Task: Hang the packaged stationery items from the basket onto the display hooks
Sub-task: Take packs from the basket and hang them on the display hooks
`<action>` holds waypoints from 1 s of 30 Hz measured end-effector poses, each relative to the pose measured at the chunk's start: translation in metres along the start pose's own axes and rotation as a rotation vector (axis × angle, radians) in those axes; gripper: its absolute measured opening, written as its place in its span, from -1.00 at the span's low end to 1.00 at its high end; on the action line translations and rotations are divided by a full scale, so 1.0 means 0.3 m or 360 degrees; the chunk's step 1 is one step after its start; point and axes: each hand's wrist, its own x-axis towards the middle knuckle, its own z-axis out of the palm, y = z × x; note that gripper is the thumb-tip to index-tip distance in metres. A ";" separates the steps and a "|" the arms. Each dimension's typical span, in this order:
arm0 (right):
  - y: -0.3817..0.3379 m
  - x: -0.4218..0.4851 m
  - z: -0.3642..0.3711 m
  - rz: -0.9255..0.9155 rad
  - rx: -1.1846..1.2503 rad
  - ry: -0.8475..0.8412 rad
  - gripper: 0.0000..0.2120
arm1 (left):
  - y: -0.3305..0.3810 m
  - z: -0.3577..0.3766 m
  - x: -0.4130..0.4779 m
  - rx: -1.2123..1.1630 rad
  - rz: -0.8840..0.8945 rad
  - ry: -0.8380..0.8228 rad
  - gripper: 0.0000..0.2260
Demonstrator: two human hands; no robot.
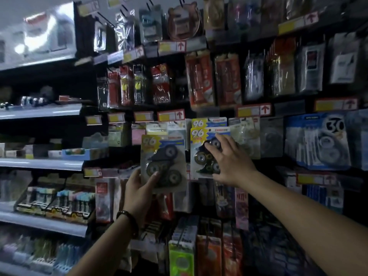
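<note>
Stock: clear-blister correction-tape pack on yellow "96" card (163,158), gripped at its lower edge by left hand (139,189), upright, ready for hanging. Right hand (229,162), fingers spread, rests flat against front matching hung pack (200,136), probably steadying it on its hidden hook. Basket not in view.

Your left hand (139,188) grips a tape pack (162,156) from below, thumb on its front, and holds it upright before the display wall; a dark band (128,218) sits on that wrist; your right hand (231,162) lies with spread fingers on the front of a hanging pack (201,154) of the same kind just to the right; a rear pack (209,122) hangs behind this one; above them is a price label (171,115) with a red arrow; grey shelves (39,164) stand at the left.
</note>
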 end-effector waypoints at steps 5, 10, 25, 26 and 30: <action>-0.002 0.100 0.024 0.0081 -0.0041 0.0029 0.03 | 0.004 0.053 0.040 -0.0042 -0.0018 -0.0037 -0.77; 0.016 0.166 0.030 0.0126 -0.0107 0.0075 0.05 | -0.009 0.073 0.074 -0.0058 -0.0032 -0.0106 -0.72; 0.050 0.186 0.058 0.0121 0.0000 -0.0099 -0.11 | -0.037 0.158 0.113 -0.0087 -0.0058 -0.0141 -0.75; 0.047 0.173 0.063 0.0095 0.0071 0.0002 -0.19 | -0.039 0.166 0.115 -0.0070 -0.0058 -0.0134 -0.75; 0.036 0.102 0.089 -0.0138 0.0492 0.0557 -0.25 | -0.045 0.206 0.119 -0.0108 -0.0081 -0.0122 -0.75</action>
